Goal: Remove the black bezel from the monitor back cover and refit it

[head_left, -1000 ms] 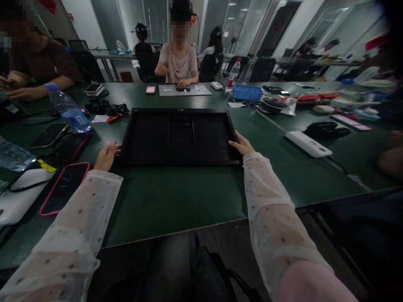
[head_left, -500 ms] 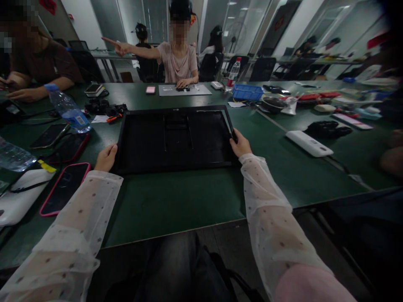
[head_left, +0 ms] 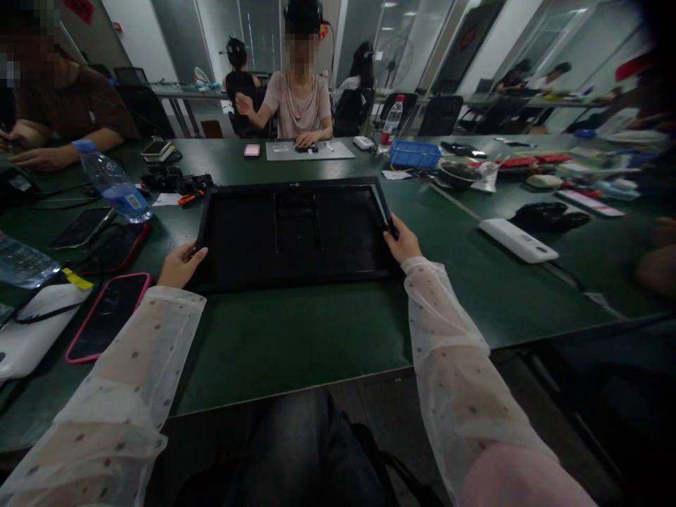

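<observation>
Hands bracket the black panel, a wide shallow shell lying open side up in the middle of the green tabletop, its near edge square to the person. The right hand has its grip closed over the panel's right rim, fingers curled on top near the near corner. The left hand is open, its fingertips only touching the left near corner, with no grip taken. Whether any edge is off the tabletop cannot be told.

Handling a piece this broad and thin would, I judge, go best with matching holds on both rims, so the left hand wants a real wrap before any weight is carried. Keeping it level and low guards against flexing. The pink-edged phone and the water bottle sit near the left side, so that side has little room.
</observation>
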`<state>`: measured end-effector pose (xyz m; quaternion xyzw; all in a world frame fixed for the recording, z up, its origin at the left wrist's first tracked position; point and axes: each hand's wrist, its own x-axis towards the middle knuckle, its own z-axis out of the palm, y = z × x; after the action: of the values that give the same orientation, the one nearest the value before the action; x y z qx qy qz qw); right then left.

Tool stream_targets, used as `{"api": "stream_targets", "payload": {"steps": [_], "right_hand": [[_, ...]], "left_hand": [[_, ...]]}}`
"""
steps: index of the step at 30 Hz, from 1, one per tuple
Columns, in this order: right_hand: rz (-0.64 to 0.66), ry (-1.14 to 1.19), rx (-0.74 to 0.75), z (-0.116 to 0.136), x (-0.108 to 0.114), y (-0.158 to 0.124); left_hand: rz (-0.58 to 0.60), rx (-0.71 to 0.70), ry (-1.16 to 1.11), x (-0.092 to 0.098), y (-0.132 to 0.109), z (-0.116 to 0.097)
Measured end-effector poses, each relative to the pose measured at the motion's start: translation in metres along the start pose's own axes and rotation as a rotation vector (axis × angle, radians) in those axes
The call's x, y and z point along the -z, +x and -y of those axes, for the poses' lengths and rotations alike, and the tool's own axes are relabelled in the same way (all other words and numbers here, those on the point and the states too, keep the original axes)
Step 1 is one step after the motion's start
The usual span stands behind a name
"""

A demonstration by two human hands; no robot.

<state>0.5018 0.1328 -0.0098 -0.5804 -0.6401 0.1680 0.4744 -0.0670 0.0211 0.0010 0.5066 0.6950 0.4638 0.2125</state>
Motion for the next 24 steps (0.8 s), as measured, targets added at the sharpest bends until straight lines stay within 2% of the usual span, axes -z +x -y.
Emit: {"api": "stream_targets", "payload": {"steps": [4,10,16,24], "right_hand": [[0.057,0.104,-0.067,-0.011,-0.004,0.006],[0.185,0.281,-0.109,-0.013,-0.002,0.006],[0.167,0.412,-0.171,-0.010,-0.004,0.001],[0.052,0.390,-0.224,-0.008,-0.002,0.001]], "left_hand": [[0.019,0.042,-0.066,-0.001,0.000,0.001],[0.030,0.005,-0.061,0.000,0.000,0.002],[0.003,0.050,-0.025,0.000,-0.002,-0.005],[0.039,0.030,-0.020,-0.002,-0.001,-0.001]]}}
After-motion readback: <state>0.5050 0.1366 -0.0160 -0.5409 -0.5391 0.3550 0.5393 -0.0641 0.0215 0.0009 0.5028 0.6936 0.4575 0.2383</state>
